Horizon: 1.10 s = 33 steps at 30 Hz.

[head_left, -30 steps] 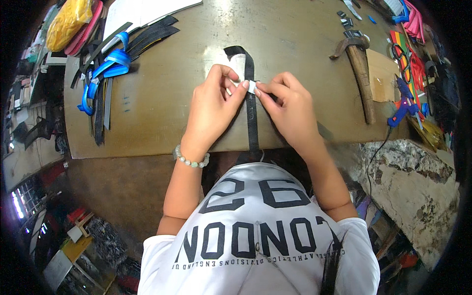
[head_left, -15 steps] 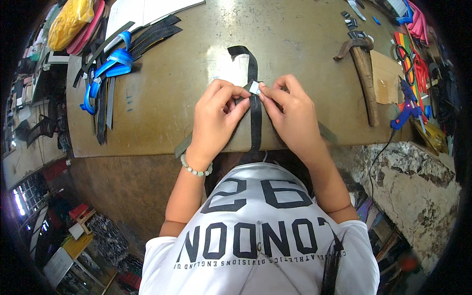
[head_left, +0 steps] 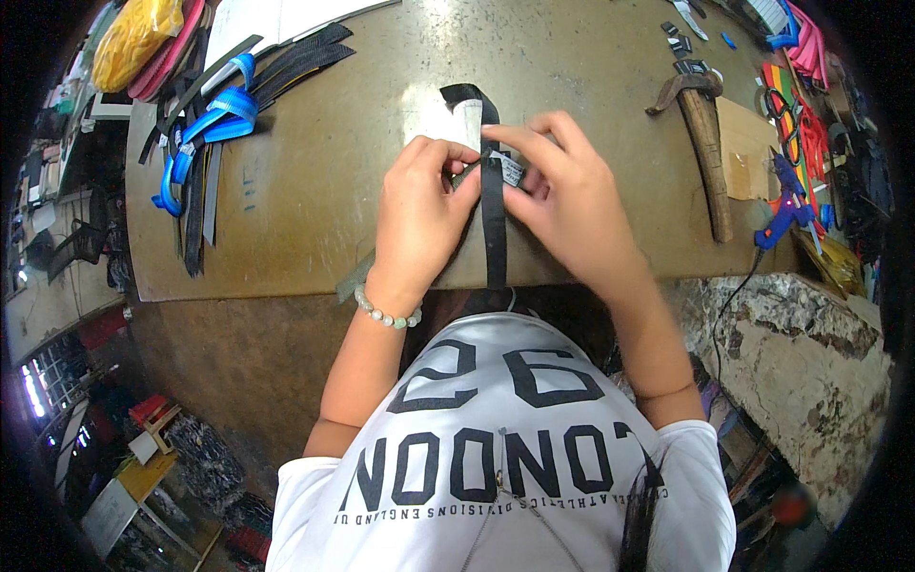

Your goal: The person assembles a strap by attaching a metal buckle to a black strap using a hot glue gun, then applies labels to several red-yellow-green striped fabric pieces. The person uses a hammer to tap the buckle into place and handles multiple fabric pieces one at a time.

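Note:
A black webbing strap (head_left: 493, 229) lies folded on the brown worktable (head_left: 315, 181), its free end hanging over the near edge. My left hand (head_left: 416, 214) pinches the strap from the left, a bead bracelet on its wrist. My right hand (head_left: 562, 195) pinches it from the right, fingertips on a small white label (head_left: 509, 169) against the strap. A white patch of paper (head_left: 465, 122) lies under the strap's loop, just beyond my fingers.
A hammer with a wooden handle (head_left: 705, 143) lies to the right, a blue glue gun (head_left: 782, 205) beyond it. Blue and black straps (head_left: 205, 133) pile at the left. Yellow and pink material (head_left: 143, 38) sits at the far left corner. Colourful tools crowd the right edge.
Both hands have stayed on the strap and shifted slightly; the fingers have closed in over the white label, which shows less than before.

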Available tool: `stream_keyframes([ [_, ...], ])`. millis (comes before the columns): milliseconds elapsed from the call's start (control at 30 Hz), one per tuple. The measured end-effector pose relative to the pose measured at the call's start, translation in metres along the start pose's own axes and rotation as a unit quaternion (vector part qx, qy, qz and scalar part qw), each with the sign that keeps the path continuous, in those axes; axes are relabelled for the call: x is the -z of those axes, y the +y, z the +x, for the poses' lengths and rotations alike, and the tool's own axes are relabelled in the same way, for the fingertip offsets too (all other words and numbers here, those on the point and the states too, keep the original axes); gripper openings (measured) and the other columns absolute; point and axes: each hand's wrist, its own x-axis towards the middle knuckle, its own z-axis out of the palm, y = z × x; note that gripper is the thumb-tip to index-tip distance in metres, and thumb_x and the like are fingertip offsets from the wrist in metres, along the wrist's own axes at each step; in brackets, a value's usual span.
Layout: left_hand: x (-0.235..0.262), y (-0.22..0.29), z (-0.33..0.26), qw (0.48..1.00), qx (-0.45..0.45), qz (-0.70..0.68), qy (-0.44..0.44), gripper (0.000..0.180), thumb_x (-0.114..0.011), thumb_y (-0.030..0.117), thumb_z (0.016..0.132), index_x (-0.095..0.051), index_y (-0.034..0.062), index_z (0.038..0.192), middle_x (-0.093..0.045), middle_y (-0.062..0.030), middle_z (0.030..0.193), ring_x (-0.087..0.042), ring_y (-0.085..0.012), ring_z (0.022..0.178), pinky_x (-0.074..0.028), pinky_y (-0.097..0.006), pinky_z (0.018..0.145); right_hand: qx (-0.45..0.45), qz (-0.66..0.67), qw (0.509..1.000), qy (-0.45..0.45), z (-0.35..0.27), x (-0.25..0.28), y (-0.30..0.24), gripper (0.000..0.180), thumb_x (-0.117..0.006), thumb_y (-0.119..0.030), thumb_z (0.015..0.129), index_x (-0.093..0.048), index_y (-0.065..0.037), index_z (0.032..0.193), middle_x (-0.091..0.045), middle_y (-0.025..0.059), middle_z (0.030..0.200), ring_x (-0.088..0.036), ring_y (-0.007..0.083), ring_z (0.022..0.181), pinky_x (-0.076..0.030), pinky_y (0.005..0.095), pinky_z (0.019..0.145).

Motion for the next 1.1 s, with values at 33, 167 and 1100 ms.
stream_keyframes([
  [33,0.0,0.0,0.0,1.0,0.004,0.009,-0.003,0.016,-0.075,0.01,0.081,-0.069,0.0009,0.093,-0.062,-0.0125,0.086,-0.062,-0.0252,0.073,-0.05,-0.036,0.067,0.035,0.058,0.997,-0.021,0.009,0.003,0.001,0.021,-0.067,-0.003,0.082,-0.071,-0.004,0.103,-0.06,0.0143,0.095,-0.066,0.0341,0.084,-0.053,0.0409,0.074],
  [167,-0.002,0.001,-0.004,0.998,-0.029,0.05,0.01,0.02,-0.076,0.016,0.083,-0.068,0.0026,0.095,-0.062,-0.0127,0.09,-0.064,-0.0285,0.077,-0.051,-0.039,0.069,0.088,-0.043,0.995,-0.033,0.052,0.003,0.018,0.018,-0.061,0.006,0.082,-0.072,0.0,0.096,-0.063,0.0161,0.09,-0.068,0.0273,0.074,-0.055,0.0364,0.067],
  [1100,-0.015,-0.001,-0.053,0.961,-0.022,0.266,0.069,0.109,-0.067,0.06,0.083,-0.022,-0.0161,0.146,-0.021,-0.0361,0.155,-0.017,-0.046,0.148,-0.013,-0.053,0.119,-0.128,-0.027,0.98,0.151,-0.054,0.059,-0.01,0.03,-0.061,-0.027,0.098,-0.058,0.001,0.11,-0.067,0.0214,0.08,-0.065,0.037,0.063,-0.051,0.0392,0.055],
])
